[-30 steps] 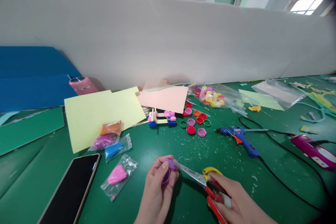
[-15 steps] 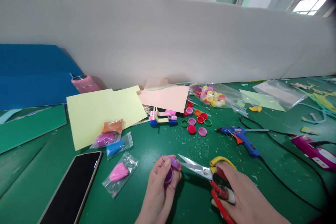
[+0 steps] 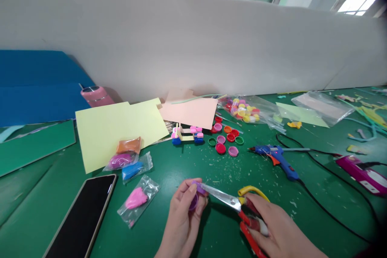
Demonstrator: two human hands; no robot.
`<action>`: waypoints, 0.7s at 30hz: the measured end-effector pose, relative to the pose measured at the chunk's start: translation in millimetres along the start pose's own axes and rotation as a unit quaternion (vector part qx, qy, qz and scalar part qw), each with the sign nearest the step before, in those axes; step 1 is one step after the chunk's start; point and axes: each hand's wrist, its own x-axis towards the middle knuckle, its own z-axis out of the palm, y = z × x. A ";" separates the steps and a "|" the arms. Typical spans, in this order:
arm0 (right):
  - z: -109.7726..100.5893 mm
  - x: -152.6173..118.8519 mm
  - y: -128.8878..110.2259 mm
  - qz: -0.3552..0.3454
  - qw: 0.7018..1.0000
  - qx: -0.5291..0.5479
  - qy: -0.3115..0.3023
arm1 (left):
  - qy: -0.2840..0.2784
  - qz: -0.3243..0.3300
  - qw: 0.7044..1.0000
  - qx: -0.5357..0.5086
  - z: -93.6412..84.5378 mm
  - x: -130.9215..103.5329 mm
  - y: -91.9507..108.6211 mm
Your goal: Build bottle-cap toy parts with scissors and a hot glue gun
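Near the front of the green table, my left hand (image 3: 184, 209) pinches a purple plastic bottle cap (image 3: 194, 201) with a lilac strip (image 3: 199, 188) at its upper edge. What the strip is made of is hard to make out. My right hand (image 3: 272, 221) grips a pair of scissors (image 3: 225, 198) with red and yellow handles. Their blades are closed together, and the tips meet the lilac strip beside my left fingertips.
A blue glue gun (image 3: 276, 157) with a black cord lies to the right. Several loose caps (image 3: 221, 148) and a small toy car (image 3: 187, 134) sit behind my hands. Bagged clay (image 3: 136, 198) and a phone (image 3: 81, 217) lie at left; a pink bottle (image 3: 96, 96) stands behind.
The scissor blades have closed from parted to together at the lilac strip. My right hand has shifted slightly left; my left hand stays nearly in place.
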 end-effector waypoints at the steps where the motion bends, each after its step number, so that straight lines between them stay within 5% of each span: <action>1: 0.9 -1.1 -2.2 0.010 1.000 0.023 -0.007 | 0.003 0.003 1.000 -0.001 0.2 0.0 -0.2; 10: 7.6 -6.6 -2.8 0.089 0.977 0.191 -0.034 | -0.004 0.001 1.000 -0.005 0.9 -1.2 -2.1; 21: 4.7 1.4 -9.2 0.055 0.997 0.052 0.019 | -0.012 0.003 1.000 0.004 0.5 -1.4 -3.6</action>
